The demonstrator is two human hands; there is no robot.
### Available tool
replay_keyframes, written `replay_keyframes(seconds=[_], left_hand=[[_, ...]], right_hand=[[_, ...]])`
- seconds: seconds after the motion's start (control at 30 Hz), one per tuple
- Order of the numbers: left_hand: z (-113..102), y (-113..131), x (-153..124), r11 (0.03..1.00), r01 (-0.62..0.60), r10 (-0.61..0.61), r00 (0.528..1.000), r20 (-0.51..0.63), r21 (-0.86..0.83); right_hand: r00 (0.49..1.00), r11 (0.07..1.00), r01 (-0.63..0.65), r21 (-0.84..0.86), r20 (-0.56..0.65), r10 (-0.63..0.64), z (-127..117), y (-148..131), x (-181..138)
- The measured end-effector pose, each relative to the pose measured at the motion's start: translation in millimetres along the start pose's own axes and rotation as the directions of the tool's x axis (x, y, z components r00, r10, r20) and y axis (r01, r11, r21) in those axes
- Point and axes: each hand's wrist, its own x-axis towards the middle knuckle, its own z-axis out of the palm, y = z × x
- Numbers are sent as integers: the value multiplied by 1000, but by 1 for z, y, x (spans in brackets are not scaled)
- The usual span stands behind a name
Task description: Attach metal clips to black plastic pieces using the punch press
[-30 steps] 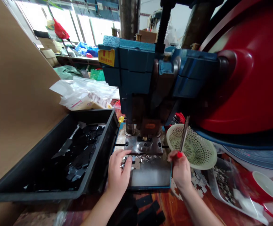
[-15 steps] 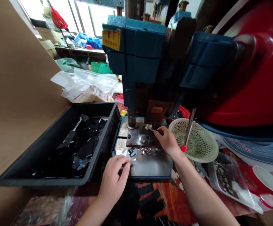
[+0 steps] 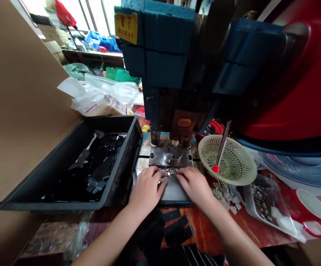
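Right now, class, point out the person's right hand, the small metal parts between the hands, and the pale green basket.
Right hand (image 3: 195, 184): head view, back of the hand.
Small metal parts (image 3: 171, 171): head view, middle of the pile.
Pale green basket (image 3: 238, 158): head view, inner wall.

Close head-worn view, forward and down onto the press

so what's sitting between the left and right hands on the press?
Head view: a small heap of shiny metal bits lies between the left hand and right hand, on the grey plate.
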Motion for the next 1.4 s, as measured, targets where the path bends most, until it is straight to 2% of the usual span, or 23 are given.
replay_keyframes(seconds=[0.1,0.23,0.33,0.43,0.5,0.57,0.67,0.83,0.9,0.97,1.03,1.07,1.1,1.13,1.17,1.2,1.3,1.33,1.4], left_hand=[[1,2,6,1000,14,-15,999,31,16],[-1,3,5,999,27,-25,998,56,-33],[-3,0,2,989,35,-26,997,67,-142],[-4,-4,-2,966,40,-41,999,-1,-257],[-4,-5,-5,959,55,-62,998,-16,-278],[-2,-6,-8,964,68,-71,997,-3,-257],[4,-5,-11,976,41,-42,999,0,-214],[12,-1,-10,993,-9,3,999,-51,-119],[8,2,-12,994,-15,4,994,-105,-104],[1,5,-18,990,-30,16,994,-104,-136],[-7,9,-29,977,-52,56,998,14,-207],[-11,10,-37,969,-52,80,991,104,-242],[-13,11,-44,961,-48,105,975,197,-271],[-14,12,-53,957,-41,121,955,269,-287],[-14,12,-61,956,-32,133,934,333,-292],[-12,12,-68,957,-28,142,913,384,-288],[-3,10,-87,969,-38,157,857,490,-244],[1,8,-91,970,-50,166,849,502,-236],[9,4,-98,971,-73,177,860,479,-228]], right_hand=[[996,993,39,-112,85,-29,19,-14,8],[992,979,65,-192,121,-43,25,-14,7],[996,987,73,-144,54,-66,17,-11,9],[990,991,69,-115,-113,-82,4,-8,25],[974,987,89,-137,-197,-115,-3,-7,42],[967,975,117,-188,-203,-155,-8,-5,57],[972,954,145,-264,-141,-186,-8,-4,67],[963,953,159,-258,-174,-208,-4,4,56],[958,955,181,-237,-178,-226,-6,5,49],[953,959,198,-204,-188,-236,-12,2,36],[959,964,225,-139,-141,-244,-18,-5,14],[963,963,255,-87,-69,-261,-20,-8,0],[947,951,309,-19,93,-306,-21,-11,-16],[910,944,328,24,261,-323,-19,-13,-32],[864,940,339,38,384,-327,-15,-13,-48],[841,945,328,20,450,-301,-9,-13,-62],[858,967,225,-119,495,-139,14,-6,-90],[870,970,190,-151,484,-95,20,-5,-94],[888,972,136,-190,458,-34,29,-4,-97]])
